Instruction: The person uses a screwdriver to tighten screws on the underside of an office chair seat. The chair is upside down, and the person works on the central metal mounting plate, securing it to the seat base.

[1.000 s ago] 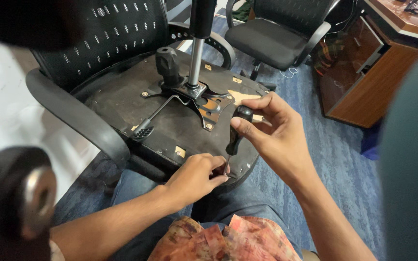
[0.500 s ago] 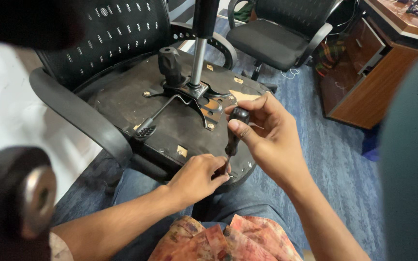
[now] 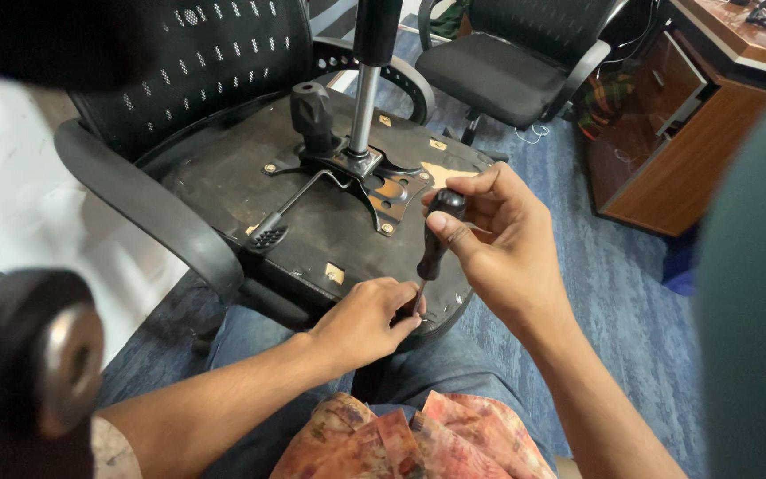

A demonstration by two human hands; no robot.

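An office chair lies overturned on my lap, the dark underside of its seat [image 3: 223, 200] facing up. A metal mechanism plate [image 3: 374, 177] with a gas-lift column [image 3: 367, 80] and a lever [image 3: 290, 208] is bolted to it. My right hand [image 3: 498, 248] grips the black handle of a screwdriver [image 3: 434, 239], thumb on its top, the tool nearly upright. Its tip meets the seat's near edge, where my left hand [image 3: 365, 319] pinches around the shaft's lower end.
A black armrest [image 3: 148, 213] curves along the left of the seat. A chair caster [image 3: 33, 364] looms at the near left. Another black office chair [image 3: 507, 62] stands behind, and a wooden desk [image 3: 676, 133] at the right on blue carpet.
The view has shifted slightly. My right hand has turned on the screwdriver handle, fingers curling closer; my left hand stays at the tip.
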